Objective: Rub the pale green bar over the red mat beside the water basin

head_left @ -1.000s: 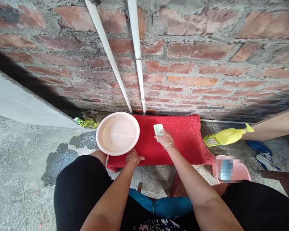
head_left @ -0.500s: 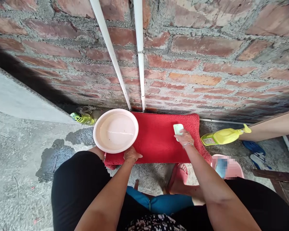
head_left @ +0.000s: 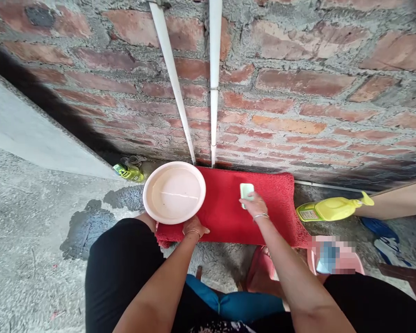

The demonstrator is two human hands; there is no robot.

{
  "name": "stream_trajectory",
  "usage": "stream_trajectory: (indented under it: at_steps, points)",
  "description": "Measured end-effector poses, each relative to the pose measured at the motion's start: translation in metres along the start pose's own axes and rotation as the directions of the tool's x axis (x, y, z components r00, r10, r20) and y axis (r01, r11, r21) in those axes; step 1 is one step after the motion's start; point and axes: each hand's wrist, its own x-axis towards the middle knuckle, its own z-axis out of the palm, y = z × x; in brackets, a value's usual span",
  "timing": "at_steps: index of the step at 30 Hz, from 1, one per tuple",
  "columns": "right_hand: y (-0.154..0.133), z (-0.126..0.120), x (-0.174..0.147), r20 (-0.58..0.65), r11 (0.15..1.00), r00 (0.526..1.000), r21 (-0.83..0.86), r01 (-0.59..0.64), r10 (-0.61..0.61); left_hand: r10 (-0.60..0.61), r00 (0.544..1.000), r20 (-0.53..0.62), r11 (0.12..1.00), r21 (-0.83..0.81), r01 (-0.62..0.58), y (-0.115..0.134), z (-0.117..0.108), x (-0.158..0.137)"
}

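Observation:
A red, shaggy-edged mat (head_left: 222, 222) lies spread in front of me over a low support that it hides. My right hand (head_left: 256, 206) grips a pale green rounded block (head_left: 246, 192) on the mat's right half; whether this is soap or a brush, I cannot tell. On the mat's left end stands a pale pink basin (head_left: 175, 189) with clear water in it. My left hand (head_left: 195, 226) rests at the mat's front edge, just below the basin. Its thumb stretches out to the right, while the basin rim partly hides the other fingers.
A yellow pump bottle (head_left: 329, 209) lies right of the mat, near a pink tub (head_left: 354, 259) with something blue inside. Behind the mat, white pipes (head_left: 214, 106) run up a brick wall (head_left: 287, 85). A smaller yellow-green bottle (head_left: 130, 173) is at the left.
My right hand has slid the pale green block leftward across the mat. The left hand keeps its place beside the basin. The whole view has shifted a little.

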Motion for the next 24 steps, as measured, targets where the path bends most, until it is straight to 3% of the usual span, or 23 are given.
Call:
stream_trajectory:
  at_steps: [3,5,7,10,13,15,19,24]
  points:
    - [-0.077,0.038,-0.005,0.088,0.991,0.987,-0.013,0.135,-0.133,-0.024,1.000,0.015,0.999,0.026,0.024,0.002,0.000,-0.002]
    - [-0.113,0.060,-0.005,0.144,0.985,0.975,-0.025,0.173,-0.168,-0.027,0.999,0.027,0.999,0.045,0.026,0.003,0.000,-0.002]
    - [-0.133,0.076,-0.004,0.211,0.974,0.956,-0.054,0.220,-0.204,-0.040,0.998,0.043,0.998,0.054,0.038,0.003,0.001,-0.001]
    - [-0.136,0.083,-0.001,0.272,0.943,0.923,-0.115,0.311,-0.271,-0.049,0.998,0.050,0.998,0.036,0.047,0.002,0.002,0.001]
    - [-0.111,0.067,0.006,0.227,0.925,0.929,-0.179,0.335,-0.292,-0.052,0.998,0.037,0.999,-0.011,0.052,0.001,0.002,0.002]
    - [-0.084,0.046,0.013,0.167,0.935,0.955,-0.220,0.279,-0.246,-0.042,0.999,0.033,0.999,-0.033,0.043,0.000,0.002,0.001]
    - [-0.006,-0.006,0.029,0.049,0.968,0.999,-0.248,0.033,-0.021,-0.043,0.998,0.039,0.999,-0.022,0.044,0.001,-0.002,-0.001]
    - [0.105,-0.054,0.042,-0.070,0.954,0.961,-0.118,-0.275,0.268,-0.051,0.999,0.019,0.998,-0.029,0.051,0.001,-0.002,-0.001]
